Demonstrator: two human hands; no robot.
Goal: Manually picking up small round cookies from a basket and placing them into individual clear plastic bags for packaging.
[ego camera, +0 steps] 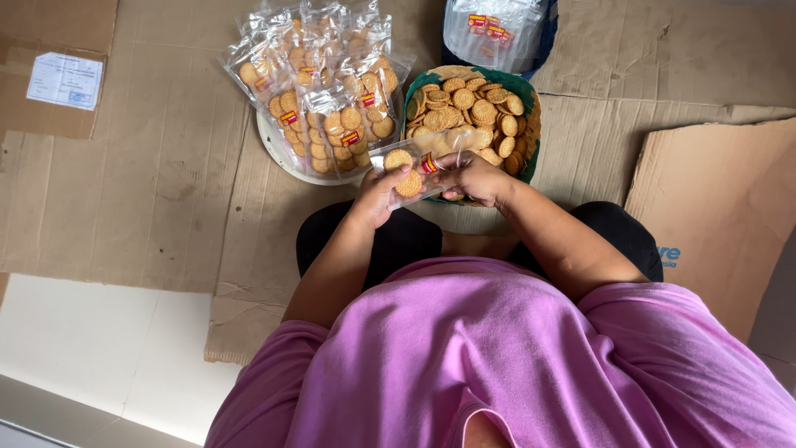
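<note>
On the cardboard floor, a white plate [269, 143] holds filled cookie bags [319, 79]. The left hand [377, 195] and right hand [474, 176] are close together, both clamped on a small clear bag [412, 168] of cookies, over the green basket [528, 158] of loose cookies [468, 108].

1. Flattened brown cardboard [166, 166] covers the floor.
2. A paper label [65, 80] sticks to a cardboard piece at far left.
3. A pile of sealed biscuit packets [319, 91] fills a white plate [274, 153].
4. A stack of empty clear bags [495, 31] lies in a blue container [549, 37].
</note>
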